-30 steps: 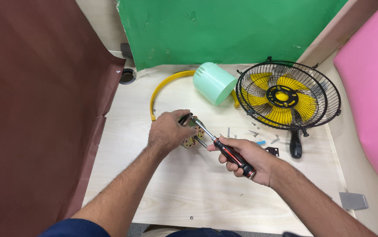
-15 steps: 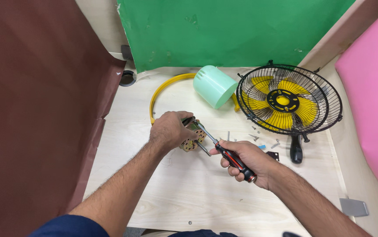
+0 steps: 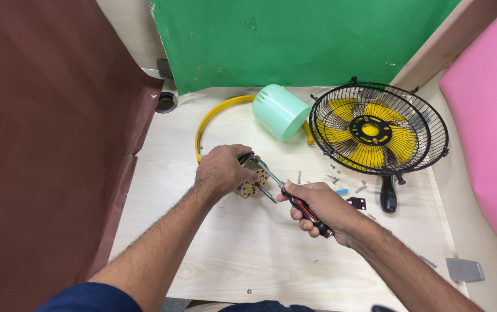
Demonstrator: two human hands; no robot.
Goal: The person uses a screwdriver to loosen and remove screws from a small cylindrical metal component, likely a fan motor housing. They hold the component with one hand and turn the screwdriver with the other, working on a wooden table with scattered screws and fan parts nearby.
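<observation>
Now we look down at the pale wooden table [image 3: 214, 254]. On the left, our left hand [image 3: 222, 170] is closed around the small fan motor [image 3: 252, 180] and holds it just above the table. A thin metal shaft [image 3: 266, 193] sticks out of the motor, down and to the right. Just to the right, our right hand [image 3: 318, 208] is wrapped tight around the screwdriver [image 3: 294, 202]. Its long line runs from that hand up and to the left, and its tip meets the top of the motor by our left fingers. So the motor lies left and a bit farther off than our right hand. Farther right sit loose screws [image 3: 334, 178] and the black and yellow fan [image 3: 378, 130].
</observation>
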